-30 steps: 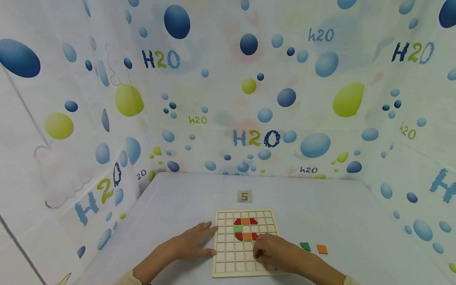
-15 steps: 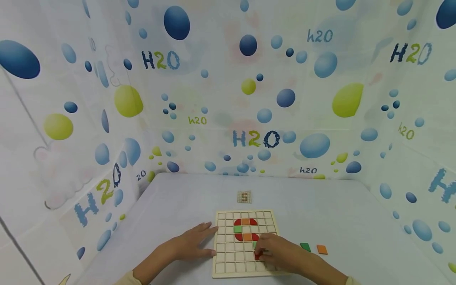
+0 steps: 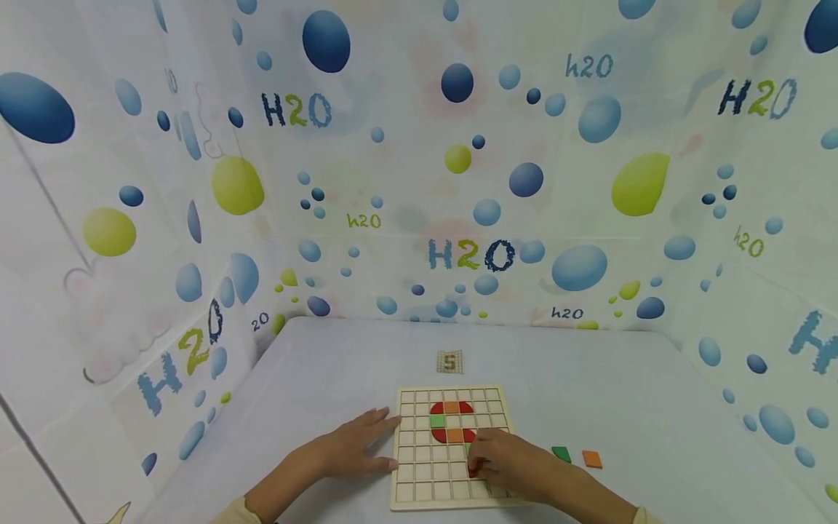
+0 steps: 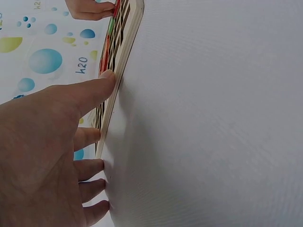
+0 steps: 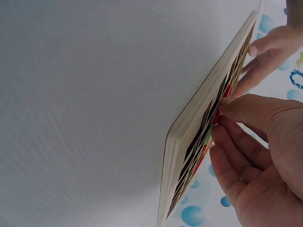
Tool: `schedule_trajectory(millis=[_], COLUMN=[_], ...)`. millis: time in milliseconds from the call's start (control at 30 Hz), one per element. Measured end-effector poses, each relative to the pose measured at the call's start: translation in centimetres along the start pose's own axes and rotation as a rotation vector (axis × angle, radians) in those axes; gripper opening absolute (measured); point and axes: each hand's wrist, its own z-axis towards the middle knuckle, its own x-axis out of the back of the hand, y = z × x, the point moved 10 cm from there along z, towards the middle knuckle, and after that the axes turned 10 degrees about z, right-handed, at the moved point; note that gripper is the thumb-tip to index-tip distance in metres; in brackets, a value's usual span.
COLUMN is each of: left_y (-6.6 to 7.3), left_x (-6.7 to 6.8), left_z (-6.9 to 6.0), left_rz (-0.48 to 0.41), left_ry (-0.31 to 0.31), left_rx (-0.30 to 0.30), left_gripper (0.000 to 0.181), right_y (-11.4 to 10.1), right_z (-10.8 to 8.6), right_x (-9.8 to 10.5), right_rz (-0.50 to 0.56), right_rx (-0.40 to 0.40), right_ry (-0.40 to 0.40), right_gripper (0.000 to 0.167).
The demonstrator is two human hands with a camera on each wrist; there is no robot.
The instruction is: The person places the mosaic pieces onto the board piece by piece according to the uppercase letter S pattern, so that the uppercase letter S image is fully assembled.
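A square wooden grid board (image 3: 419,493) lies on the table. Red, orange and light green tiles fill some cells as a curved figure, including an orange square (image 3: 452,407) and a light green square (image 3: 436,421). My left hand (image 3: 347,445) rests at the board's left edge, fingers spread; its thumb touches the rim in the left wrist view. Over the lower right cells, my right hand (image 3: 507,460) pinches a red tile (image 3: 471,471) between thumb and fingers, at the board's surface. The fingers hide part of that tile and the cells beneath.
Right of the board lie a dark green rounded tile (image 3: 561,453) and an orange square tile (image 3: 592,458). Behind the board is a small pattern card (image 3: 449,362) with an S-like figure. Bubble-printed curtains (image 3: 393,175) enclose the white table (image 3: 340,364) at the back and sides.
The right hand has shifted slightly at the lower right cells, and the red tile under its fingertips has come into sight. The left hand and the loose tiles stay where they were.
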Motion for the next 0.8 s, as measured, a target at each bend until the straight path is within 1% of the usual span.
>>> schedule_trajectory(millis=[133,267,400,500,600,700,800], left_y=[-0.1,-0.1,-0.2,-0.3,-0.4,-0.5,-0.5], left_x=[-0.1,-0.3,-0.4,-0.5,-0.6,-0.5,-0.4], left_z=[0.2,0.3,0.3,0.3,0.4,0.5,0.5], left_rz=[-0.003,-0.022,-0.031,-0.026,-0.021,-0.019,-0.016], left_ry=[-0.005,-0.014,-0.011,-0.004,-0.001,-0.003,-0.002], left_rx=[0.007,0.012,0.008,0.002,0.0,0.002,0.0], left_gripper=[0.084,0.083,0.083,0.083,0.083,0.084,0.084], right_y=[-0.1,0.5,1.8,3.2,4.7,6.5,8.6], right_z=[-0.1,-0.3,-1.1,-2.1,-3.6,-5.4,-7.6], right_x=[0.2,0.3,1.2,2.6,4.6,6.7,8.2], right_rz=[-0.001,0.005,0.087,0.153,0.188,0.211,0.25], right_rx=[0.01,0.001,-0.029,-0.065,-0.112,-0.18,-0.278], right_ry=[0.009,0.011,0.035,0.087,0.17,0.258,0.337], right_gripper=[0.019,0.016,0.011,0.012,0.018,0.025,0.032])
